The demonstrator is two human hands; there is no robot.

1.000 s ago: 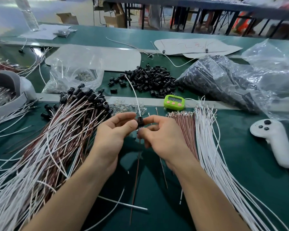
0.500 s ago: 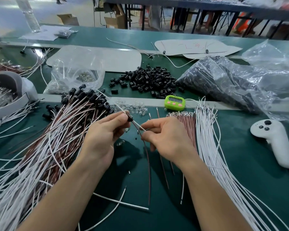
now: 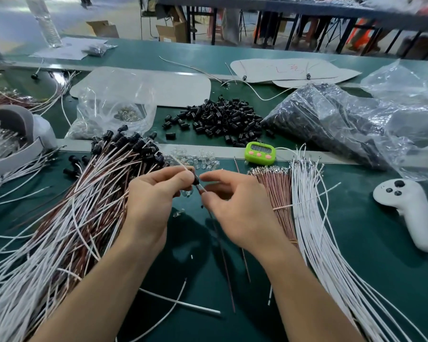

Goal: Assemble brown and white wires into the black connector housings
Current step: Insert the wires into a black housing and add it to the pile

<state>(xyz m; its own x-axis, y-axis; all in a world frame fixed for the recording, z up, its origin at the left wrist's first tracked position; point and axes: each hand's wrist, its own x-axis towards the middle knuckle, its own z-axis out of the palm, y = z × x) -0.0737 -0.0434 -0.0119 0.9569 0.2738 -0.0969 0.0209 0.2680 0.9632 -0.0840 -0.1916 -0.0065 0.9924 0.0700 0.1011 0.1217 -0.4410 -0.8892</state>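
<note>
On the green bench (image 3: 356, 243) a heap of finished leads (image 3: 72, 218) spreads at 9 o'clock, loose white wires (image 3: 314, 230) and bundled brown wires (image 3: 277, 193) lie at 3 o'clock, and a pile of housings (image 3: 223, 119) sits at 12. At centre the left hand (image 3: 153, 201) pinches one black housing (image 3: 196, 180) between thumb and forefinger, at the hand's 2 o'clock edge. The right hand (image 3: 237, 208), just at 3 o'clock of the housing, pinches the brown wire (image 3: 223, 255) trailing from it toward 6 o'clock.

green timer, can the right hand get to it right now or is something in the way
Probably yes: the green timer sits just beyond the right hand with nothing standing between, though that hand pinches a brown wire it would need to drop.
</note>
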